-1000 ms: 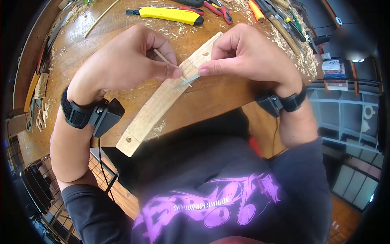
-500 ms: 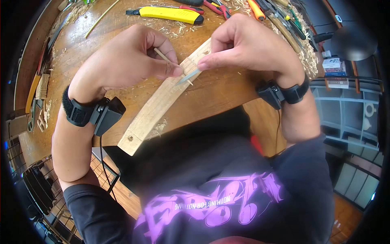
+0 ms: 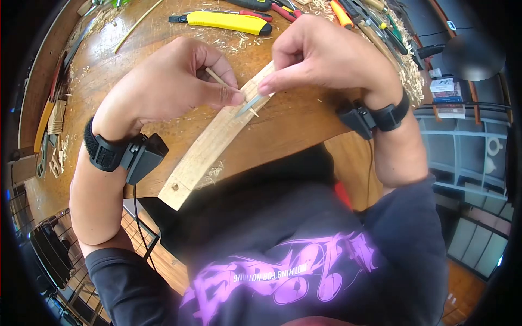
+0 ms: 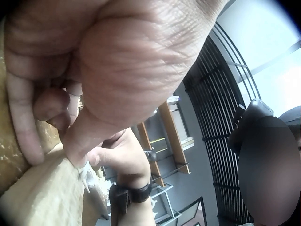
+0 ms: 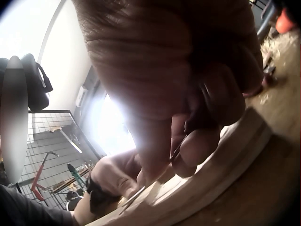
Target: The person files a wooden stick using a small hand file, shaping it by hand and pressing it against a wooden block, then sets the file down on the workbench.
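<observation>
My left hand (image 3: 168, 81) pinches a thin wooden stick (image 3: 215, 75) between thumb and fingers, its pointed end sticking out past the thumb. Beneath it lies a long, slightly curved wooden piece (image 3: 204, 149) with a small hole near its near end. My right hand (image 3: 334, 62) pinches a narrow pointed metal blade (image 3: 247, 107), which crosses the stick close beside the left thumb. In the right wrist view the blade (image 5: 133, 199) shows as a thin strip over the wood. The right fingers cover its rear part.
Behind the hands lie a yellow utility knife (image 3: 225, 20) and red-handled pliers (image 3: 283, 11). More tools and wood shavings (image 3: 408, 70) crowd the right edge. A thin rod (image 3: 136, 27) rests at the back left. The wooden piece overhangs the table's front edge.
My right hand has shifted a little left and away from the body, nearer the left hand, with the blade still across the stick. The left hand has hardly moved.
</observation>
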Action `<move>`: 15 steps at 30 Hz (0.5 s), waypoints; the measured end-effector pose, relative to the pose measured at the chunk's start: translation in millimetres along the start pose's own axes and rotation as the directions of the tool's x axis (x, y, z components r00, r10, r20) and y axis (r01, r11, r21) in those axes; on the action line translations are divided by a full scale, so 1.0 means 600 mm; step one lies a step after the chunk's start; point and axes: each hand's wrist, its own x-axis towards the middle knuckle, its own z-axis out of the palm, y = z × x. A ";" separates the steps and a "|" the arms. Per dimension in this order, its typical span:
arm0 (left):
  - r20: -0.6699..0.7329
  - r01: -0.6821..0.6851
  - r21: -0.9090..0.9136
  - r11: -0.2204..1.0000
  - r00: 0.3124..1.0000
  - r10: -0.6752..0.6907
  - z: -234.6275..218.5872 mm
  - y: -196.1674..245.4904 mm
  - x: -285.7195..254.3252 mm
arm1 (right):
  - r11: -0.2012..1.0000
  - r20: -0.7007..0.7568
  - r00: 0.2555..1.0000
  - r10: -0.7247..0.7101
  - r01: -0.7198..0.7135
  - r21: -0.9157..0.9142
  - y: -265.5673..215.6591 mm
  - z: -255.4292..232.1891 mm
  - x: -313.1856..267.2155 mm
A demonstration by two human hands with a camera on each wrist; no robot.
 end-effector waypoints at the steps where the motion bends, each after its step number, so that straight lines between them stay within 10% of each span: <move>1: 0.007 -0.013 0.012 1.000 1.000 0.013 -0.001 0.000 0.002 | 1.000 -0.004 1.000 0.002 -0.002 0.000 0.004 -0.003 -0.002; 15: 0.008 -0.009 -0.012 1.000 1.000 0.009 -0.002 -0.003 0.002 | 0.998 0.065 0.996 0.061 -0.061 -0.016 -0.043 -0.022 0.009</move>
